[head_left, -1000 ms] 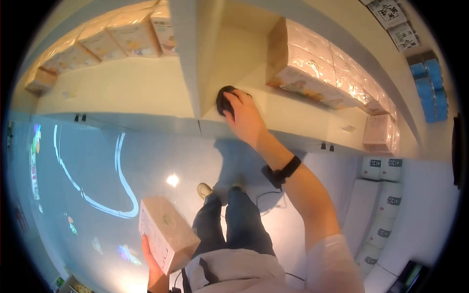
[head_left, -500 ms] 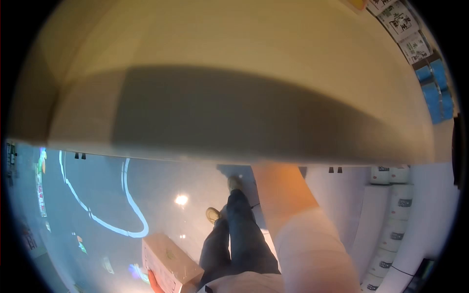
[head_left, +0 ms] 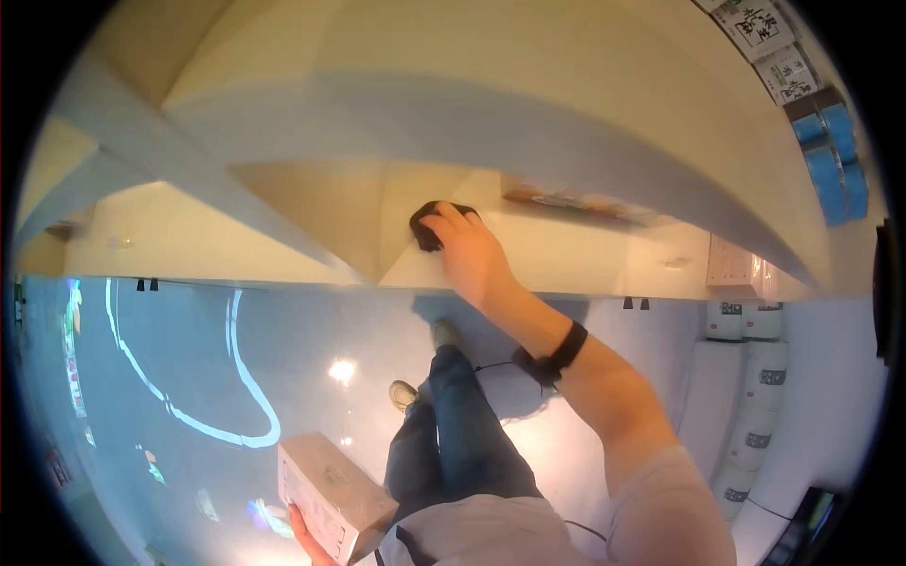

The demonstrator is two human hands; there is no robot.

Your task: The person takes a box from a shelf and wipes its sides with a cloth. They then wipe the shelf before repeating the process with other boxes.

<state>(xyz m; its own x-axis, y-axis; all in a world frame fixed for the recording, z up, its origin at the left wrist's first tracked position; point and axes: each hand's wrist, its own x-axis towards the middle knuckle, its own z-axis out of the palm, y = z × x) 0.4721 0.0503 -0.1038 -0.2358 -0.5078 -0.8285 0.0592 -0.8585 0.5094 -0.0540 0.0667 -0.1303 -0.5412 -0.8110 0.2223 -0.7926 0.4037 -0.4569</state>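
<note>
My right hand (head_left: 469,247) reaches onto a cream shelf (head_left: 585,249), its fingers closed on a crumpled black cloth (head_left: 429,226). The cloth rests against the shelf surface near the left divider. A dark band circles my right wrist. Low in the view, my left hand (head_left: 310,540) grips a light cardboard box (head_left: 332,486) from its left side. Only some of its fingers show. The box is tilted beside my legs.
A shelf divider (head_left: 274,222) stands left of my right hand. A flat package (head_left: 576,200) lies deeper in the shelf, and a pale box (head_left: 731,262) sits at the right end. White packs (head_left: 758,387) line the right side; blue packs (head_left: 830,165) are above.
The view has shifted, so the shelf's inside now shows. My right hand, hidden behind the shelf edge before, is now visible on the black cloth. My left hand still holds the box.
</note>
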